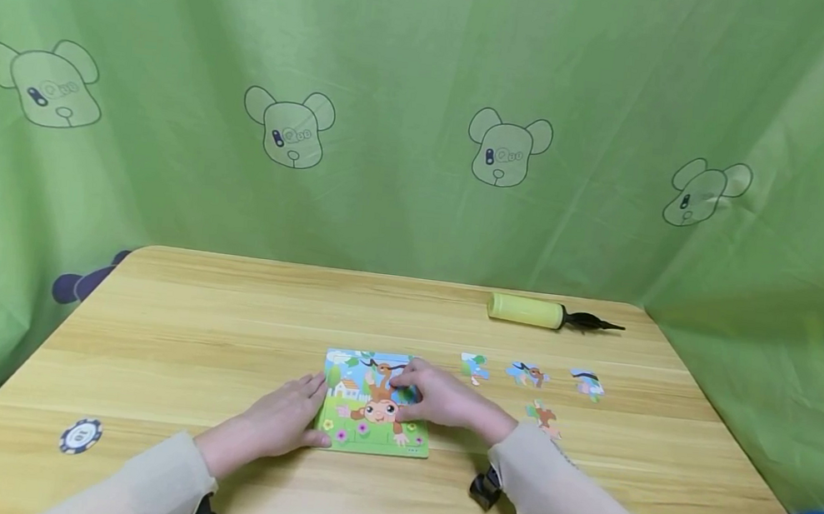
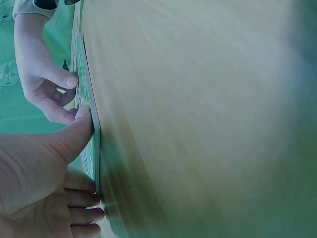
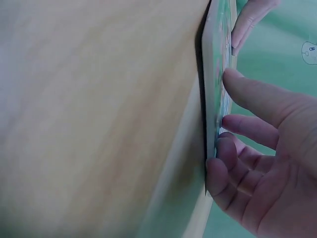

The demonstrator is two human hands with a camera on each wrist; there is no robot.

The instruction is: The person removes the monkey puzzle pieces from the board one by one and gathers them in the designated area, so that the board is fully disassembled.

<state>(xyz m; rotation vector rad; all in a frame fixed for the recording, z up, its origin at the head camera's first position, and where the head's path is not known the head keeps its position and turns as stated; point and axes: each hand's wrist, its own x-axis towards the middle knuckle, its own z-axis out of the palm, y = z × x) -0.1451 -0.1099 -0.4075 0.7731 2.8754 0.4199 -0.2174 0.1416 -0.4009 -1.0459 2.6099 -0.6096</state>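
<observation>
The puzzle [image 1: 376,412] is lying midway between the side edges of the worktop [image 1: 226,304]; the relaxed left hand [image 1: 282,415] is touching its left side, the right hand [image 1: 438,395], thumb and fingers apart, its surface.

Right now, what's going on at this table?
A person is working on a monkey jigsaw puzzle. The left hand rests at its left edge; the right hand touches the puzzle's right side. Four loose pieces lie on the table to the right. The right hand hides part of the puzzle.
</observation>
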